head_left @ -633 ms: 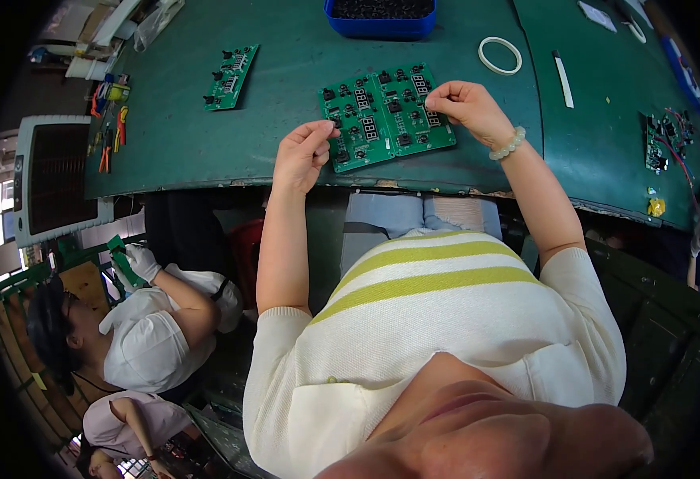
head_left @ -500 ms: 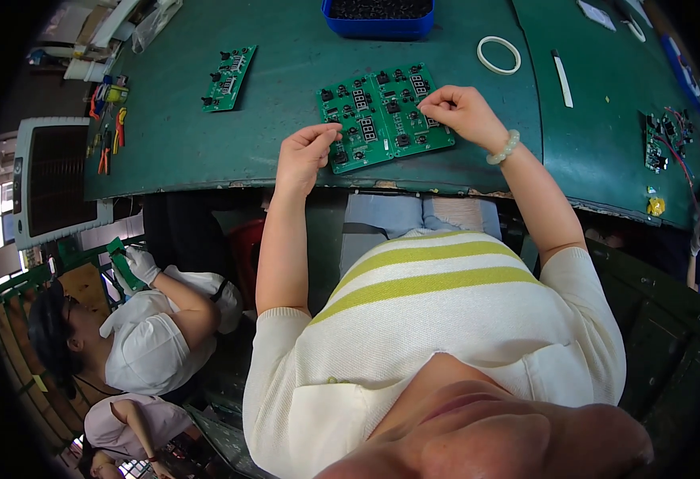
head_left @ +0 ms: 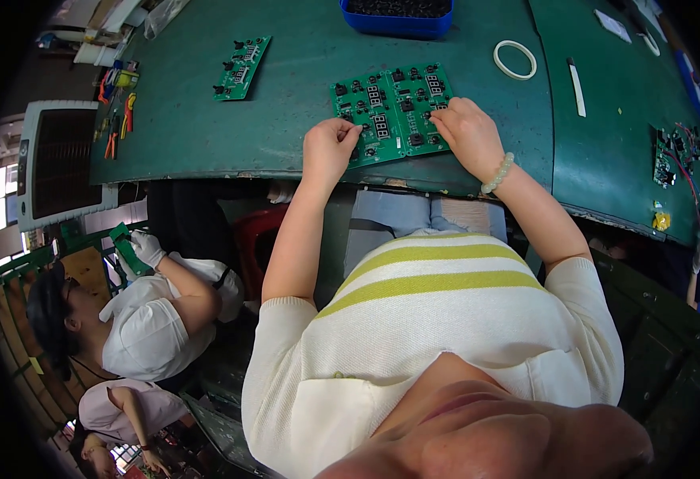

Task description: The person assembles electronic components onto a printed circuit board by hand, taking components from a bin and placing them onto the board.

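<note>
A pair of green circuit boards (head_left: 398,120) lies side by side near the table's front edge, carrying black knob-like parts and several digit displays. Over the left border of the pair is my left hand (head_left: 330,152), its thumb and forefinger pinched together. My right hand (head_left: 471,137) bends over the right board with its fingertips pressed together close to a small part by the lower display. Whatever either pinch holds is too small or hidden to make out. Another green circuit board (head_left: 242,70) with similar parts rests apart to the left.
A blue bin (head_left: 398,25) of small black parts stands at the far side. Beyond my right hand are a pale ring (head_left: 515,60) and a thin strip (head_left: 577,88). Pliers (head_left: 112,136) lie at the left edge, a wired board (head_left: 672,156) far right. A gloved co-worker (head_left: 154,315) sits at left.
The whole view has shifted slightly. My right hand has come a little nearer along the right board, and my left fingertips reach slightly farther over the left board.
</note>
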`<state>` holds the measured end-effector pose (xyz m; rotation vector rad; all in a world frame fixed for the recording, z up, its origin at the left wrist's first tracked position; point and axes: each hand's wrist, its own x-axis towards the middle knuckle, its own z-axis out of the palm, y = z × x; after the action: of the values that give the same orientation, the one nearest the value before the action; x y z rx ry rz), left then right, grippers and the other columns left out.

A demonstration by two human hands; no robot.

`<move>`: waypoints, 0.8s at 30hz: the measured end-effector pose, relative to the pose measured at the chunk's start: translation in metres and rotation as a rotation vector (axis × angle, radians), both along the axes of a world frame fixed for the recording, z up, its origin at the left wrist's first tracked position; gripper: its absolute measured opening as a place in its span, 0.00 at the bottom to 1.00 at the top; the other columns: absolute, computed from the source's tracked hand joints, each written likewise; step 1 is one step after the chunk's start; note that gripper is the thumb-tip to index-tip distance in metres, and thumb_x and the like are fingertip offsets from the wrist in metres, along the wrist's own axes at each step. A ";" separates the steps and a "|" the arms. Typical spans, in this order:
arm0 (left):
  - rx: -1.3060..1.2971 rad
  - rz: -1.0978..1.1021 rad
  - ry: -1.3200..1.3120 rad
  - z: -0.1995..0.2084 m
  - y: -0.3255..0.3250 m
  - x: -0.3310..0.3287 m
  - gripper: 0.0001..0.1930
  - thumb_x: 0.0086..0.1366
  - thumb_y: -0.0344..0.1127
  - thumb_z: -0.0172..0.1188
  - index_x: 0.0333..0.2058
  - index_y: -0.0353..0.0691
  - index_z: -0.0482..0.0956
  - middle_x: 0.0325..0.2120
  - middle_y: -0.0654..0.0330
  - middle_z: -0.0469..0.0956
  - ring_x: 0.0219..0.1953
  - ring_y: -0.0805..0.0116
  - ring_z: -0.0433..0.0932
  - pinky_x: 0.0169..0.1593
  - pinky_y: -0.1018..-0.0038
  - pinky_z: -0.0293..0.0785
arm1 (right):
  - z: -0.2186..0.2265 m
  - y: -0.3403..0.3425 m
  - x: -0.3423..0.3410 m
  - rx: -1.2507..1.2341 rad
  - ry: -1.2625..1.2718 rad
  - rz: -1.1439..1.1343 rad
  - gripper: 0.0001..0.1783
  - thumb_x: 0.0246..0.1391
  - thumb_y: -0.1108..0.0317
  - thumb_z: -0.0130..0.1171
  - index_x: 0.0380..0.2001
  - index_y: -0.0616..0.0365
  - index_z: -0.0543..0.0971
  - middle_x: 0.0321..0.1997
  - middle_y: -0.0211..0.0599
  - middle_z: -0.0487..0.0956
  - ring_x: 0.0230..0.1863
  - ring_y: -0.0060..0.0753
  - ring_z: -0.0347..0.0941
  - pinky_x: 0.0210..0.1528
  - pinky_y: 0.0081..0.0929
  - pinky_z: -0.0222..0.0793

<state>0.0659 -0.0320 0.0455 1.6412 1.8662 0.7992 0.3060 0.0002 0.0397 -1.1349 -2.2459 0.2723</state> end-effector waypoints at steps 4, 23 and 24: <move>-0.016 -0.003 -0.011 0.000 0.000 -0.001 0.09 0.52 0.33 0.62 0.23 0.32 0.78 0.14 0.55 0.74 0.16 0.67 0.72 0.23 0.73 0.66 | 0.001 -0.001 -0.003 0.032 0.009 -0.001 0.05 0.44 0.71 0.58 0.27 0.60 0.78 0.24 0.37 0.69 0.31 0.38 0.68 0.32 0.32 0.66; 0.143 -0.204 0.185 0.006 -0.004 0.003 0.07 0.49 0.33 0.63 0.23 0.34 0.79 0.15 0.55 0.70 0.18 0.61 0.70 0.24 0.69 0.65 | 0.005 0.004 -0.002 0.128 -0.104 0.043 0.06 0.38 0.70 0.59 0.15 0.58 0.74 0.23 0.33 0.67 0.31 0.34 0.67 0.30 0.30 0.67; 0.138 -0.197 0.167 0.007 -0.004 0.003 0.07 0.49 0.32 0.63 0.23 0.34 0.79 0.15 0.55 0.69 0.18 0.62 0.70 0.24 0.69 0.65 | 0.005 0.003 -0.002 0.124 -0.111 0.037 0.06 0.38 0.70 0.58 0.15 0.58 0.74 0.23 0.33 0.68 0.31 0.34 0.67 0.30 0.30 0.67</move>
<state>0.0693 -0.0362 0.0529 1.9971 1.7548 0.7405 0.3037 0.0036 0.0443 -1.0678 -2.3472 0.0853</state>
